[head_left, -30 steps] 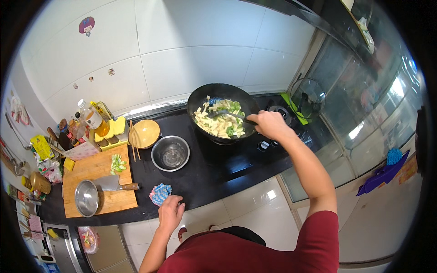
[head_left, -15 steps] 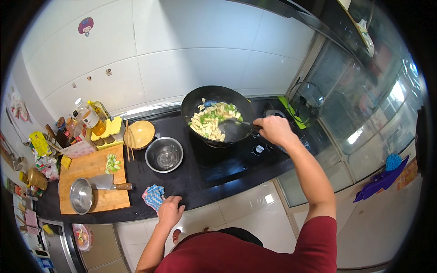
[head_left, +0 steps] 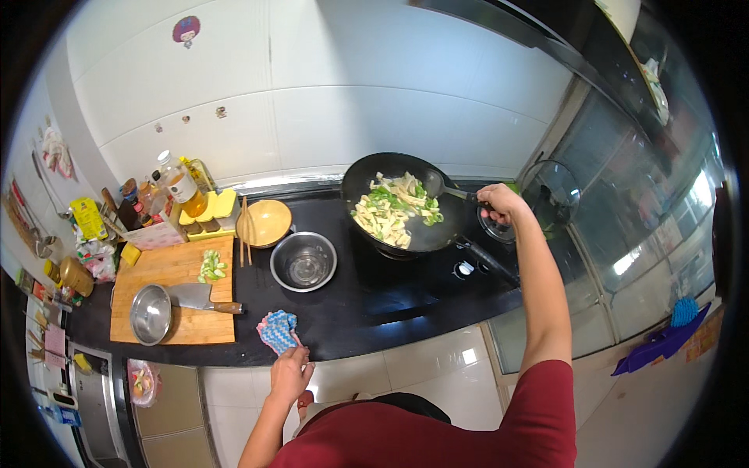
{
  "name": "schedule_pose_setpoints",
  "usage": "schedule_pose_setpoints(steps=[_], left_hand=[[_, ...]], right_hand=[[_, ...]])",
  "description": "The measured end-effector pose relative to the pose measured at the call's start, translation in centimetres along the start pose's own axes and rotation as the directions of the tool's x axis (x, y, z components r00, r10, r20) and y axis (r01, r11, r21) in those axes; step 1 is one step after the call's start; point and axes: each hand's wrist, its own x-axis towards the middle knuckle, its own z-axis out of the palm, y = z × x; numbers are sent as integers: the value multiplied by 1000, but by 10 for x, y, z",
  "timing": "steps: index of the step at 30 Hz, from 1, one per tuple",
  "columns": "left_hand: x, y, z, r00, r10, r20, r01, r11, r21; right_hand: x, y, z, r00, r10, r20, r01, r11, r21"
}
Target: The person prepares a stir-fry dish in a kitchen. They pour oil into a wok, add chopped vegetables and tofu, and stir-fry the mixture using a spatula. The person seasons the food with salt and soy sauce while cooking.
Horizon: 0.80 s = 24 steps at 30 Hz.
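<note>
My right hand (head_left: 502,204) is closed round the handle of a spatula (head_left: 456,192), whose blade reaches into a black wok (head_left: 434,234) on the stove. Pale sliced pieces and chopped green vegetable (head_left: 386,214) lie in the wok, mostly on its left and far side. The wok's own handle (head_left: 491,261) points toward the near right, with no hand on it. By the counter's front edge, my left hand (head_left: 291,373) has its fingers curled together at the near corner of a blue, white and pink knitted cloth (head_left: 278,331).
Left of the wok stand a steel bowl (head_left: 303,262) and a yellow bowl (head_left: 269,221) with chopsticks (head_left: 245,231). A cutting board (head_left: 175,269) carries a cleaver (head_left: 191,296), a small steel bowl (head_left: 150,313) and sliced green pieces (head_left: 212,266). A glass lid (head_left: 551,191) leans at the right.
My right hand has drawn the spatula up and right, and the food has shifted in the wok. My left fingers have come together at the cloth's corner. The whole view has shifted slightly.
</note>
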Motion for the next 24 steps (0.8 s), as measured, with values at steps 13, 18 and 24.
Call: schedule_pose_setpoints(steps=[13, 18, 24], left_hand=[[-9, -22, -17, 1000, -31, 1, 31, 999, 25], [8, -17, -20, 998, 50, 39, -50, 999, 6], [18, -22, -17, 995, 79, 64, -79, 997, -8]], right_hand=[[-93, -65, 72, 777, -581, 241, 543, 426, -724], [-153, -67, 39, 817, -536, 213, 454, 371, -810], [-209, -73, 16, 891, -411, 192, 398, 507, -765]])
